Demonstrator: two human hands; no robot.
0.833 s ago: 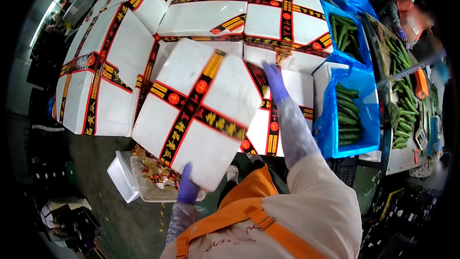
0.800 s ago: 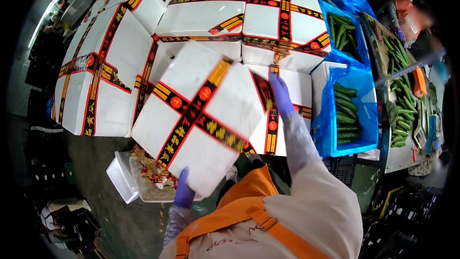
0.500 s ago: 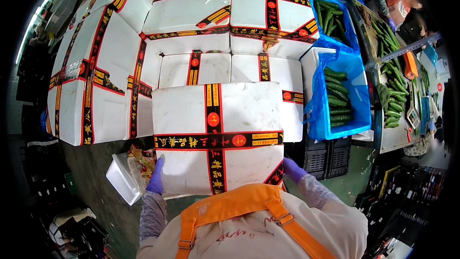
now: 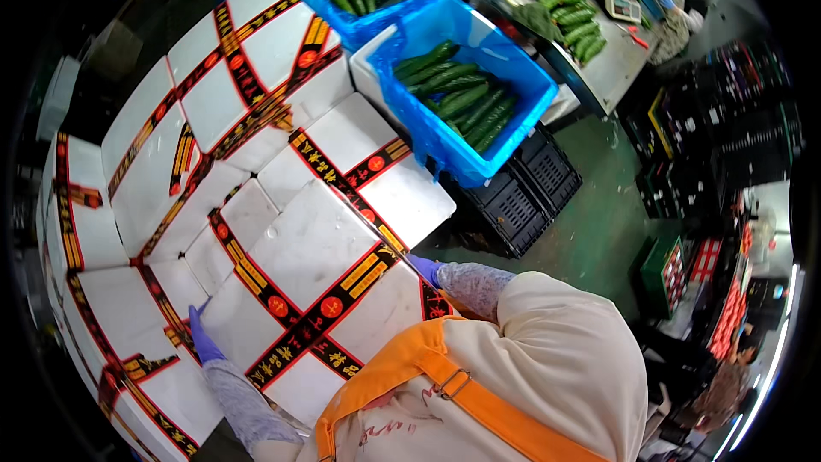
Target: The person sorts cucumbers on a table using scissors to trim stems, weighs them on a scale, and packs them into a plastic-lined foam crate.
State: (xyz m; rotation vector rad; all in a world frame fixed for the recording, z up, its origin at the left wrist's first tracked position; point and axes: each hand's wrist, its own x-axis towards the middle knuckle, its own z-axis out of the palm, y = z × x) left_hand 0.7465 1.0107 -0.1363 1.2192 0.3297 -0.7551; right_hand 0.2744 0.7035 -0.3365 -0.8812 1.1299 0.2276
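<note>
A white foam box point(image 4: 310, 244), wrapped with crossed black, red and yellow tape, is between my two hands in front of my chest. My left hand point(image 4: 203, 339), in a purple glove, presses against its left side, fingers stretched along it. My right hand point(image 4: 425, 270), also gloved in purple, is at the opposite side, its fingers partly hidden by the box edge. The box's far edge is close to other taped foam boxes point(image 4: 351, 133). What lies under the box is hidden.
Taped foam boxes point(image 4: 214, 107) are stacked ahead and to the left. Blue-lined crates of cucumbers point(image 4: 462, 90) stand at the far right, one beside black crates point(image 4: 523, 192). Behind them is a table point(image 4: 599, 77) with cucumbers and a scale. A co-worker's gloved hand point(image 4: 667, 2) shows there.
My view and body have turned right, so the stack now appears tilted to the left. The box has come closer to the stacked boxes, with both hands still on its sides.
</note>
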